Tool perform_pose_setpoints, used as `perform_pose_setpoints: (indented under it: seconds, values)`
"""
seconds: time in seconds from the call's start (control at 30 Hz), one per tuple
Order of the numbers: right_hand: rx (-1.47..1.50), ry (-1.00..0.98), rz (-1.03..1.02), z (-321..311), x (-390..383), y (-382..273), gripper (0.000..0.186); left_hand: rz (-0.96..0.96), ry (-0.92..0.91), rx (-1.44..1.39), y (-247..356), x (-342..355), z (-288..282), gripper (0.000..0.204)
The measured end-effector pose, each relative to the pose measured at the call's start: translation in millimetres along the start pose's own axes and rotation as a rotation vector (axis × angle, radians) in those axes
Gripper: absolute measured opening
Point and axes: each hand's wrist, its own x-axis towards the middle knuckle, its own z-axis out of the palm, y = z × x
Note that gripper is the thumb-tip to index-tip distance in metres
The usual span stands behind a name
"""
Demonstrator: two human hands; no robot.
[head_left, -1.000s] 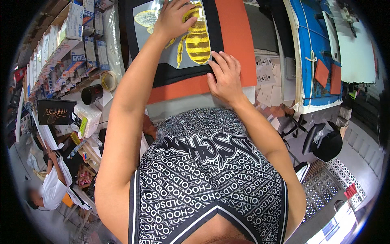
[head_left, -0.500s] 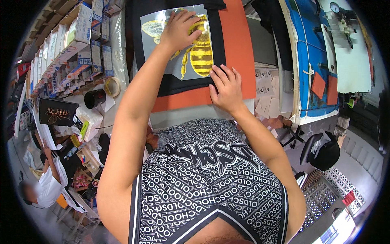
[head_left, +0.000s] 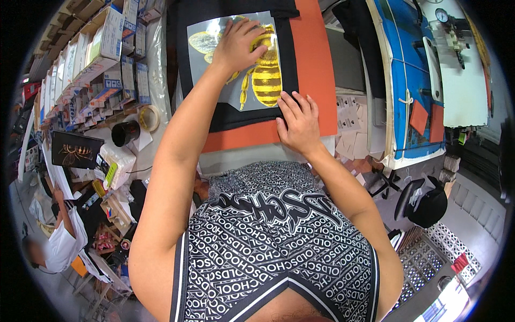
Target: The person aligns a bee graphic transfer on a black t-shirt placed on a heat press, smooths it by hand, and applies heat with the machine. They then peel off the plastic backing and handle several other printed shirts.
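A clear film sheet (head_left: 228,91) printed with a yellow and black bee (head_left: 266,80) lies over black fabric (head_left: 225,119), which rests on an orange board (head_left: 317,70). My left hand (head_left: 238,45) lies flat on the upper part of the film with its fingers spread, covering part of the bee. At the film's lower right corner, my right hand (head_left: 299,118) rests with fingers stretched out, the fingertips touching the corner and the black fabric. Neither hand grips anything.
Stacked cardboard boxes (head_left: 88,59) fill the left side, near a tape roll (head_left: 149,118) and a black cup (head_left: 125,132). A blue-topped table (head_left: 410,59) stands at right, with a black chair (head_left: 426,201) below it. Another person (head_left: 67,236) works at the lower left.
The view has shifted slightly, so the board and film sit a little lower in it. Both hands stay at the same places on the film.
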Motion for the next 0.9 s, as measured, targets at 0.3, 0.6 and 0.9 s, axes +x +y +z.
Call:
perform_pose_setpoints:
  seconds: [0.3,0.6,0.9]
  values:
    - [-0.015,-0.002,-0.003,-1,1,-1,0.048,0.001,-0.030,-0.057,-4,7,0,0.048]
    - [-0.005,-0.020,0.007,-2,2,-1,0.047,-0.208,-0.402,0.140,23,37,-23,0.059]
    - [0.009,-0.027,-0.007,-12,24,-1,0.037,-0.357,0.144,-0.113,-18,-5,-52,0.034]
